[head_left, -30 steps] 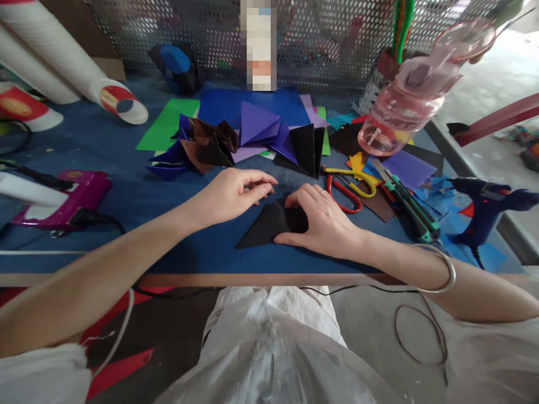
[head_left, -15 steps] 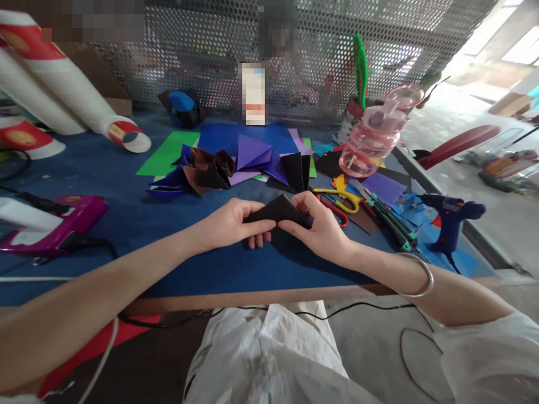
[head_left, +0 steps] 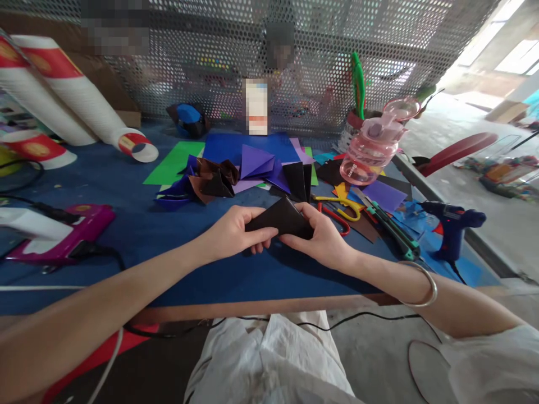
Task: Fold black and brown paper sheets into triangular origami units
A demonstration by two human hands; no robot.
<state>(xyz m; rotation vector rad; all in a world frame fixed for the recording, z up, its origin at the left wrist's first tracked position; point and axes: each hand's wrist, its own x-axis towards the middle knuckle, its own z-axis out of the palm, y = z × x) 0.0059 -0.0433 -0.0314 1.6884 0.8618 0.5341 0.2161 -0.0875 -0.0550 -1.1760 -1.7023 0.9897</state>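
A piece of folded black paper (head_left: 281, 217) with a peaked top is held between my two hands just above the blue table. My left hand (head_left: 242, 231) pinches its left end, thumb in front and fingers behind. On the other end, my right hand (head_left: 322, 234) grips it between thumb and fingers. Just beyond lie folded paper pieces: a black one (head_left: 298, 180), a purple one (head_left: 256, 163) and a brown one (head_left: 213, 179). Scissors with yellow and red handles (head_left: 343, 209) lie near my right hand.
At right are a green utility knife (head_left: 400, 233), a blue glue gun (head_left: 455, 224) and a pink water bottle (head_left: 366, 151). Stacked paper cups (head_left: 80, 95) and a purple power strip (head_left: 63, 235) with cables stand at left. A perforated metal panel (head_left: 202, 73) rises behind.
The black paper shows more of its front face, and my right thumb has shifted slightly lower on it. The whole view has tilted a little, moving the scene down.
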